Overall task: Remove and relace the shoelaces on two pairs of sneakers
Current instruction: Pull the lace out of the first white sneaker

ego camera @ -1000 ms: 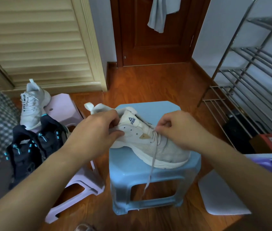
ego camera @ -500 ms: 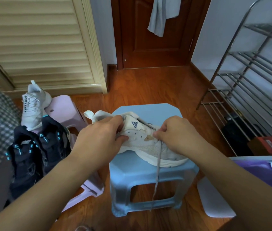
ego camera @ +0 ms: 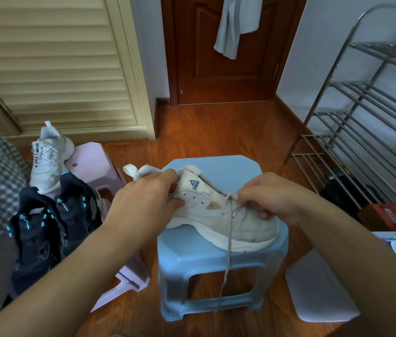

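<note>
Right hand (ego camera: pixel 268 197) has shifted toeward, pinching shoelace (ego camera: pixel 228 239) of white sneaker (ego camera: pixel 218 217).

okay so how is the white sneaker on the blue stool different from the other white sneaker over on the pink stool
The sneaker on the blue stool lies with its toe to the right, gripped at the collar by the left hand; the sneaker on the pink stool stands untouched, heel up.
The first is only partly laced, one lace end dangling past the stool while the right hand pinches the lace; the second is fully laced.
Both are white chunky sneakers with heel loops.
</note>
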Demonstrator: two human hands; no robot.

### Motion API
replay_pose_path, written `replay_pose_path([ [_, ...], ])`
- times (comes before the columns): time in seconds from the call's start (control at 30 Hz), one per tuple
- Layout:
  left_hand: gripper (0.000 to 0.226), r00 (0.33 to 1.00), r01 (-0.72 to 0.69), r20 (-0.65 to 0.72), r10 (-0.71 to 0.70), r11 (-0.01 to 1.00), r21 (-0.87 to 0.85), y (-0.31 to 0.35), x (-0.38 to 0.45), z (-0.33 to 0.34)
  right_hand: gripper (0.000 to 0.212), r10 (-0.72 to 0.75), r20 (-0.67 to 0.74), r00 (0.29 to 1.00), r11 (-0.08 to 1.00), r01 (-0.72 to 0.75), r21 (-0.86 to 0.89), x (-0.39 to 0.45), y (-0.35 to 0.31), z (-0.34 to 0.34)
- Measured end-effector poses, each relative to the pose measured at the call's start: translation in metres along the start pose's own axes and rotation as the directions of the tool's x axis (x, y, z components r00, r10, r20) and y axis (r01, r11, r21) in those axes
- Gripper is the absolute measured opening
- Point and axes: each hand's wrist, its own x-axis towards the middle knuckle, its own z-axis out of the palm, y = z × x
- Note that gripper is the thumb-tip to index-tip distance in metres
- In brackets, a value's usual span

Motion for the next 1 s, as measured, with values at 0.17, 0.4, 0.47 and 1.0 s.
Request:
replay_pose_path([
  [0.17,0.027,0.998,-0.036,0.051,0.036,0.999,0.009,-0.004,0.0,-0.004,0.012,-0.041,-0.096,0.995,0.988,0.026,-0.154,0.0,0.0,0.008],
  [0.4,0.024,0.995,-0.096,0.041,0.095,0.995,0.002,-0.005,-0.002,-0.007,0.018,-0.255,-0.111,0.96,0.912,0.201,-0.358,0.009,-0.001,0.021],
  [0.47,0.024,0.994,-0.099,0.043,0.099,0.995,0.002,-0.006,-0.002,-0.006,0.018,-0.243,-0.12,0.963,0.916,0.187,-0.355,0.01,-0.005,0.019],
  [1.0,0.027,0.99,-0.124,0.073,0.122,0.992,0.02,-0.008,0.0,-0.005,0.029,-0.197,-0.028,0.98,0.927,0.176,-0.331,0.018,0.006,-0.003],
])
